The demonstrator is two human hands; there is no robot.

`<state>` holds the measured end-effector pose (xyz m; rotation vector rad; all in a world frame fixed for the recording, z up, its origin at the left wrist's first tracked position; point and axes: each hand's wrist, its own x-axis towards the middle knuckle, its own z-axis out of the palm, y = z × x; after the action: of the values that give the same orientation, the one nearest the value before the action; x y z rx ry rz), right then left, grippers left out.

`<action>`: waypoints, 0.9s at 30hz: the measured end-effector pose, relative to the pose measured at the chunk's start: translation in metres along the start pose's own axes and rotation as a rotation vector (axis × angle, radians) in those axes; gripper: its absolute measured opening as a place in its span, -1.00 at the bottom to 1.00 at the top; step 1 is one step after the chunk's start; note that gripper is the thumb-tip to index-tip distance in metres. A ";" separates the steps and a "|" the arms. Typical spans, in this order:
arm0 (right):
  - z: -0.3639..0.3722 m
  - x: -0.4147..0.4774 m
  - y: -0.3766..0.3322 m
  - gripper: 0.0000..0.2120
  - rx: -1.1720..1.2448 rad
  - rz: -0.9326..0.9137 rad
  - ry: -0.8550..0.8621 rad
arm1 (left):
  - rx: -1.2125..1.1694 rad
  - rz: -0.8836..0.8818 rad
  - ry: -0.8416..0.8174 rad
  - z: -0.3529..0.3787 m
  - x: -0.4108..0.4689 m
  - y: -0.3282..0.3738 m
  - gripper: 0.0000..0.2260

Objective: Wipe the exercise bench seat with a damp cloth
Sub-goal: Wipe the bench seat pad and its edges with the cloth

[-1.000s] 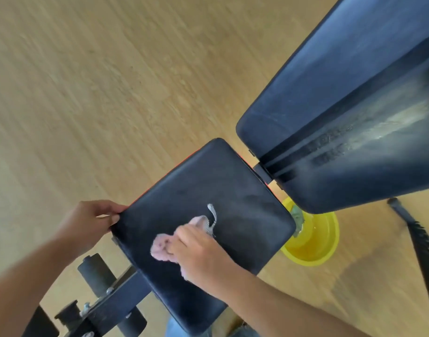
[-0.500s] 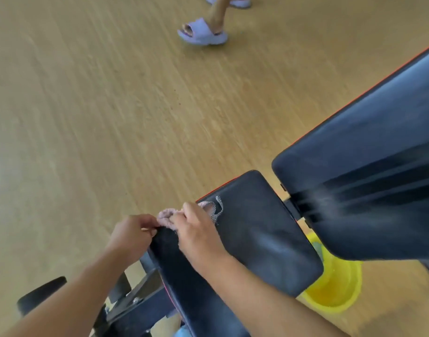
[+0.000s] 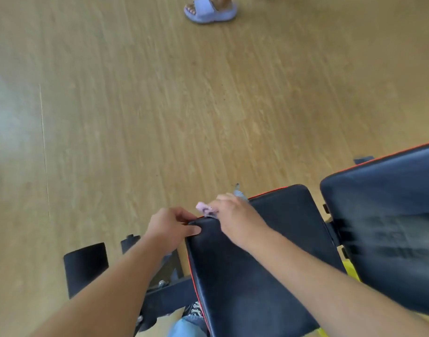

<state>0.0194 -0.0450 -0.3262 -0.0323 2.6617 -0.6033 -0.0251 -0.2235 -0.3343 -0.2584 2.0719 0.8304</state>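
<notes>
Bench seat [image 3: 252, 271]: black padded vinyl, red piping on the edge, dull sheen, blurred. Long axis runs from lower left near my legs up and right toward the backrest pad [image 3: 390, 239], which sits just beside it across a narrow gap. Cloth [image 3: 205, 208]: small, pink with a grey patterned bit, bunched at the seat's far left corner, mostly hidden under my right hand [image 3: 235, 215]. My right grip is clamped on the cloth, pressing it against the seat's far edge. My left hand [image 3: 171, 227] is on the same corner, thumb on top, fingers curled over the edge, grip closed on the seat. Black frame bar [image 3: 167, 300] and foam roller [image 3: 86, 268] lower left. Wood-look floor [image 3: 135, 105]. Purple slide sandal [image 3: 208, 9] on someone's foot at top. Yellow sliver [image 3: 351, 271] under backrest, can't tell what.
</notes>
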 end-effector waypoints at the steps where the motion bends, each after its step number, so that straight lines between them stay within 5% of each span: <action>1: -0.014 0.000 0.029 -0.78 -0.070 0.065 -0.028 | 0.006 -0.002 -0.001 0.000 0.001 0.000 -0.82; 5: -0.062 -0.005 0.104 -0.81 -0.057 0.457 0.065 | 0.010 -0.001 -0.012 -0.001 0.000 0.002 -0.83; 7: -0.049 -0.003 0.060 -0.77 -0.035 0.417 0.068 | 0.023 -0.001 -0.006 -0.002 0.000 0.004 -0.84; 10: -0.003 -0.001 -0.022 -0.79 0.181 0.121 -0.062 | 0.055 0.012 0.017 -0.002 0.000 0.005 -0.83; 12: 0.009 -0.001 -0.020 -0.80 0.200 -0.020 -0.120 | 0.063 0.013 0.027 -0.002 0.000 0.004 -0.84; 14: -0.008 -0.001 0.027 -0.80 0.072 -0.003 -0.091 | 0.053 0.008 0.021 -0.003 0.001 0.002 -0.87; 18: -0.053 -0.016 0.123 -0.78 -0.090 0.318 0.023 | 0.042 0.009 0.006 -0.003 0.000 0.001 -0.88; 21: -0.026 -0.008 0.068 -0.79 -0.214 0.247 0.125 | 0.055 0.021 0.006 -0.001 0.000 0.003 -0.89; 24: 0.011 -0.006 -0.017 -0.76 0.014 -0.015 0.023 | 0.105 0.042 0.036 0.001 0.001 0.003 -0.89; 27: -0.011 -0.007 0.001 -0.77 0.044 -0.013 -0.006 | 0.142 0.065 0.045 0.002 0.001 0.002 -0.91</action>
<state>0.0215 -0.0384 -0.3146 -0.0391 2.6438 -0.6654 -0.0255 -0.2210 -0.3355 -0.1334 2.1797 0.7175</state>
